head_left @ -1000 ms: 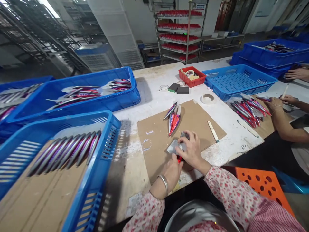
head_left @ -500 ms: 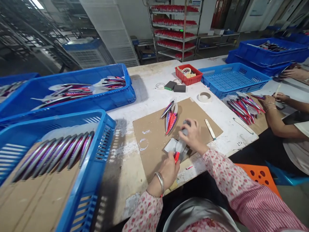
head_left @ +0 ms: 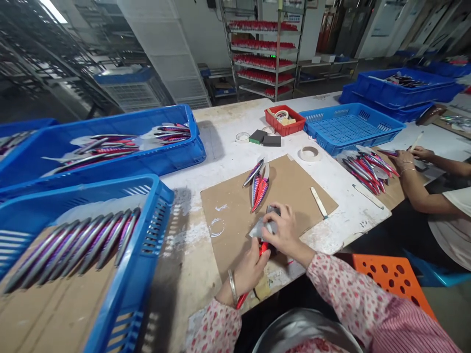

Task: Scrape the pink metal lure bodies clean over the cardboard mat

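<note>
In the head view, my left hand (head_left: 246, 274) is closed around a red fishing lure (head_left: 263, 248), whose red other end shows below the wrist. My right hand (head_left: 283, 230) is bent over the lure's far end, its fingers pinching a small grey piece (head_left: 273, 211) of a kind I cannot make out. A pale grey sheet (head_left: 256, 229) shows under the fingers. Just beyond my hands, several red, purple and silver lures (head_left: 260, 189) lie on a brown cardboard sheet (head_left: 231, 206). To the right rests a flat white stick (head_left: 318, 202).
Blue crates of lures (head_left: 162, 215) stand at left. Behind the cardboard are dark sanding blocks (head_left: 272, 141), a tape roll (head_left: 309, 154), a red box (head_left: 285, 128) and a blue basket (head_left: 324, 139). Another person's hands (head_left: 406, 159) work at right beside a lure pile (head_left: 364, 171).
My right hand has come down and left with the grey piece, onto the lure's far end. My left hand still grips the lure, which has swung so its red end shows below the wrist.
</note>
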`<state>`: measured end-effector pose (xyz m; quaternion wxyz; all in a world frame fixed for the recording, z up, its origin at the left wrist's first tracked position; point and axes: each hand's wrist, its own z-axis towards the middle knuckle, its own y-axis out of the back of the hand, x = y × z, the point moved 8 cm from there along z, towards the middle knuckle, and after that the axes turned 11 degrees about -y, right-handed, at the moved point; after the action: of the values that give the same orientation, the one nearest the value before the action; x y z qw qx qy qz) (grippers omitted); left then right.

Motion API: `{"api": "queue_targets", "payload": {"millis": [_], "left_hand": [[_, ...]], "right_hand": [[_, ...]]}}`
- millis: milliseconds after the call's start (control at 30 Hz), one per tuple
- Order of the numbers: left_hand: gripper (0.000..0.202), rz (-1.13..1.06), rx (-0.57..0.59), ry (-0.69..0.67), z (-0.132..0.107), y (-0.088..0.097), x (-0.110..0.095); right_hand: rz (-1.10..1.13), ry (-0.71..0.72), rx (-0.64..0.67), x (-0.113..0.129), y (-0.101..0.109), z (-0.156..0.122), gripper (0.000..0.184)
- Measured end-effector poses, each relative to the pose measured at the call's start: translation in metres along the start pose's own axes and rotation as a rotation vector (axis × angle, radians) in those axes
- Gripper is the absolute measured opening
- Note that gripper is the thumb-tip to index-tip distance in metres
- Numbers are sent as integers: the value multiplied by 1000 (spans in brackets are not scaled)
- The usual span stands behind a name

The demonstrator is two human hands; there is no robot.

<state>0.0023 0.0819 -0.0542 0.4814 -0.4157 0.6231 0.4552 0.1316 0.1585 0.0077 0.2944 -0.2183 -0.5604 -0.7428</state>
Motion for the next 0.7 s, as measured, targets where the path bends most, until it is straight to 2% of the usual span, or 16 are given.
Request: {"api": "queue_targets", "payload": {"millis": [233,367,533,700], "left_hand": [[37,-110,90,252,-9,-9,9],[38,-193,110,233,-9,-11,8],[39,-135,127,251,-9,-10,9],[46,-127,163,262,-9,-13,7]], "right_hand": [[-54,-60,-52,-9,7,10,10],[32,0,13,-4,5,-2,12],[-75,-22,-51,-12,14,4,10],[-35,87,42,-2,11,-8,13]]}}
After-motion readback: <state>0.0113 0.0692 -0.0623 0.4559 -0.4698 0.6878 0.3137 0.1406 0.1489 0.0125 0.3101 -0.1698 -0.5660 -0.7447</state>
